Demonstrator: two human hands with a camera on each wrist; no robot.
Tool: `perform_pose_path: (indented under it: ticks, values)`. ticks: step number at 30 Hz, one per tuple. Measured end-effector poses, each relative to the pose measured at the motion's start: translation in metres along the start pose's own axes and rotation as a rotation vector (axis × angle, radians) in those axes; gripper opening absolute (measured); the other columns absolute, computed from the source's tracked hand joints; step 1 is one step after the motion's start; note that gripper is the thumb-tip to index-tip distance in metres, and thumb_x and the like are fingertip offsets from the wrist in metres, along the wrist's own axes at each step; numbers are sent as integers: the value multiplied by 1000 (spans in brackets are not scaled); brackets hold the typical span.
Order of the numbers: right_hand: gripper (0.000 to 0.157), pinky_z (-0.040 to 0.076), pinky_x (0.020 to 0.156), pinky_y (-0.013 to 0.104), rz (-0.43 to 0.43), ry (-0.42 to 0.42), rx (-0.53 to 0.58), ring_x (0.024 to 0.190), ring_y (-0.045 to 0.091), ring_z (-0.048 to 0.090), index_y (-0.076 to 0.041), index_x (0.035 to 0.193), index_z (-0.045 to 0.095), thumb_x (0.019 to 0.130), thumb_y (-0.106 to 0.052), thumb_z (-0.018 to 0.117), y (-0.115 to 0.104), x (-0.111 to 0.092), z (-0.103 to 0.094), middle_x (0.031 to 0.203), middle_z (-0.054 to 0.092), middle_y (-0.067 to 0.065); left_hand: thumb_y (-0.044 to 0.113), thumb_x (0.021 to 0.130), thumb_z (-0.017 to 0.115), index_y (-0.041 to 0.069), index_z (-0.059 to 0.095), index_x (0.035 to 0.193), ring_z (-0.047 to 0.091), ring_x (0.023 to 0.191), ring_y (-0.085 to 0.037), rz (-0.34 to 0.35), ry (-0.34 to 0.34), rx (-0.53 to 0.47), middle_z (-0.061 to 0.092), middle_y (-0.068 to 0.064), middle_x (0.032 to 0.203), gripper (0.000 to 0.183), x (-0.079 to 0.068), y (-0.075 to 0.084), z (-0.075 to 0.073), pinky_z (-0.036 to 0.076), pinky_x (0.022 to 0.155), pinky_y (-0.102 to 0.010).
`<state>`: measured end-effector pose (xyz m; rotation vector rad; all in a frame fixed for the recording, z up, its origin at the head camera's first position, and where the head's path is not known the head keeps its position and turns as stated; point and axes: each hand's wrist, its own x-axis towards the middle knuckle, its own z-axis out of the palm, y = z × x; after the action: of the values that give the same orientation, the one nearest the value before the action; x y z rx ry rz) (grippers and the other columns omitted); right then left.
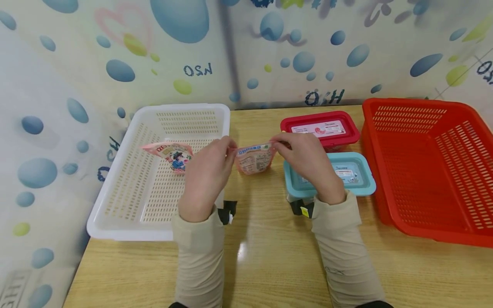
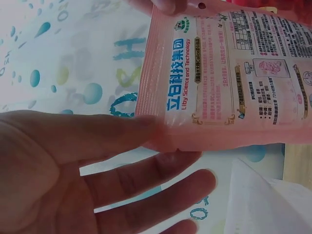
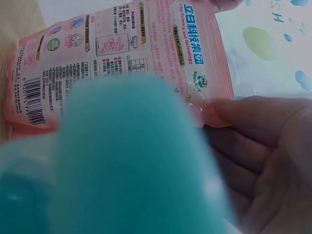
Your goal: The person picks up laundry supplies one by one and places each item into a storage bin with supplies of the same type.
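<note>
A pink pouch (image 1: 255,161) with Chinese print stands upright over the table between my hands, back label facing me. My left hand (image 1: 206,177) pinches one top corner, the thumb on the label side and the other fingers loosely extended in the left wrist view. At the opposite top corner my right hand (image 1: 312,160) pinches the sealed edge between thumb and fingers. Printed text and a barcode show on the pouch (image 3: 117,36) in the right wrist view, where a blurred teal lid (image 3: 131,156) hides its lower part.
To the left, a white basket (image 1: 111,229) holds another pink pouch (image 1: 175,156), partly behind my left hand. A box with a red lid (image 1: 348,132) and one with a light blue lid (image 1: 366,186) stand at the right. Beyond them is a red basket (image 1: 389,188).
</note>
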<state>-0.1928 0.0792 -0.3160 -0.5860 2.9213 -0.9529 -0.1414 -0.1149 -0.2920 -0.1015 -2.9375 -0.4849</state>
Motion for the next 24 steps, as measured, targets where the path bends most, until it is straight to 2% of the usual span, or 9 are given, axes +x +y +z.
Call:
perform_pose_path:
  ticks: [12,18,24]
  values:
    - [32,47,75,33,40,1,-25,87,15,55,-17,111,63,81,-31,64,1,-1,0,102,63,-2,28,86,59,18,61,91,48,55,-13,-21,5,4,56,5,79,12,-1,0,-1,36,42,-29]
    - [29,44,68,31,56,10,-51,78,15,49,-17,107,63,81,-31,64,-2,0,2,91,56,-3,30,86,59,19,63,89,46,52,-13,-41,23,20,53,5,72,12,-1,0,-2,35,40,-29]
    - [27,45,67,30,86,-2,-29,76,15,51,-19,105,62,82,-33,63,-3,0,2,92,62,-4,32,87,57,19,61,90,48,51,-14,-58,-7,5,58,5,70,13,0,0,-3,35,39,-30]
